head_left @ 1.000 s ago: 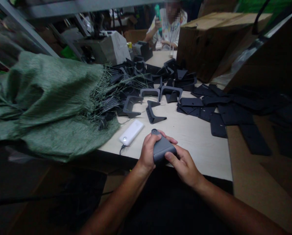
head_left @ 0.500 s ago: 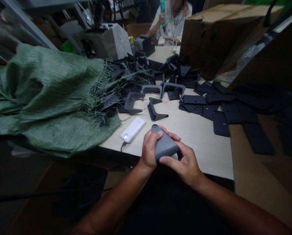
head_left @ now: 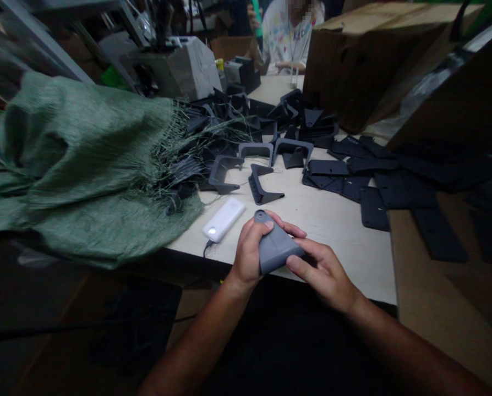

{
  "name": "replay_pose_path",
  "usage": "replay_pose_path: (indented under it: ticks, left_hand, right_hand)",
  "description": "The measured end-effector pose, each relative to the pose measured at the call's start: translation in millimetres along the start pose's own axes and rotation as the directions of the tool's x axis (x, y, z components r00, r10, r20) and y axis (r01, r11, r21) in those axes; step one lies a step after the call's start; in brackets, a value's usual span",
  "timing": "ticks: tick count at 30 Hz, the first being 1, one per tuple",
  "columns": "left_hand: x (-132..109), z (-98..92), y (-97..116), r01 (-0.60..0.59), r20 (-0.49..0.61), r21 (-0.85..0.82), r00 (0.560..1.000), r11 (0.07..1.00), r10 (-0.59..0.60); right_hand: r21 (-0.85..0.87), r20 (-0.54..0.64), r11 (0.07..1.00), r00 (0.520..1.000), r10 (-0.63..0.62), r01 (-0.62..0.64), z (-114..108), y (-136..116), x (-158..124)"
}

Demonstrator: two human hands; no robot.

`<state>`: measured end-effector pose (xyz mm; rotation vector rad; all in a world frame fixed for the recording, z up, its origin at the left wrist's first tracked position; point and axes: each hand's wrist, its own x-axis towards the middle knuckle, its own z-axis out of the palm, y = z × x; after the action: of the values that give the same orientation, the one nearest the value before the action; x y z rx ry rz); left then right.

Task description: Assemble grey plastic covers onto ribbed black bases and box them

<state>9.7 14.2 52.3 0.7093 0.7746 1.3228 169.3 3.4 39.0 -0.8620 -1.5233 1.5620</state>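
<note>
view: head-worn camera | facing: forward and down | close on: left hand (head_left: 249, 256), right hand (head_left: 324, 278)

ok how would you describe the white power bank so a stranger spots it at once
The green woven sack sprawls over the left of the pale table. Right of its edge, near the left hand, lies the power bank: the one white slab among dark plastic parts, with a lit light and a black cable.

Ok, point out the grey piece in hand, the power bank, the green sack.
Grey piece (head_left: 275, 252): head view, middle of its upper face.
Power bank (head_left: 223, 220): head view, centre of top face.
Green sack (head_left: 85, 165): head view, middle of the woven body.
</note>
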Motion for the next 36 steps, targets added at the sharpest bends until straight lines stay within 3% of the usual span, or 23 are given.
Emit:
replay_pose_path:
  ticks: [5,11,15,19,24,28,36]
  left_hand:
    - [0,10.2,1,-0.041,-0.043,-0.005,0.998,0.999,0.041]
    - [4,14.1,5,-0.018,-0.053,-0.041,0.998,0.999,0.016]
    - [7,12.8,7,0.019,-0.125,-0.121,0.992,0.992,-0.034]
    - [14,9.4,8,0.102,-0.218,-0.215,0.964,0.971,-0.15]
    - [22,3.2,-1,0.248,-0.306,-0.329,0.885,0.911,-0.352]
    - [24,-0.3,-11,0.295,-0.37,-0.387,0.819,0.874,-0.44]
    - [26,0.2,-28,0.28,-0.394,-0.403,0.806,0.871,-0.441]
  right_hand:
    - [0.001,-0.089,0.999,0.995,-0.047,0.047,3,-2,1]
    - [-0.133,-0.034,0.991,0.999,-0.029,0.024,-11,-5,4]
    - [-0.194,-0.029,0.979,0.997,-0.075,0.068,-27,4,3]
    - [-0.209,0.018,0.978,1.0,-0.017,0.02,-36,15,2]
    - [-0.071,-0.029,0.995,0.998,0.064,-0.066,-31,22,-3]
    - [0.061,-0.033,0.989,0.99,0.139,-0.137,-30,21,-3]
    - [0.33,-0.074,0.892,0.934,0.35,-0.308,-39,24,7]
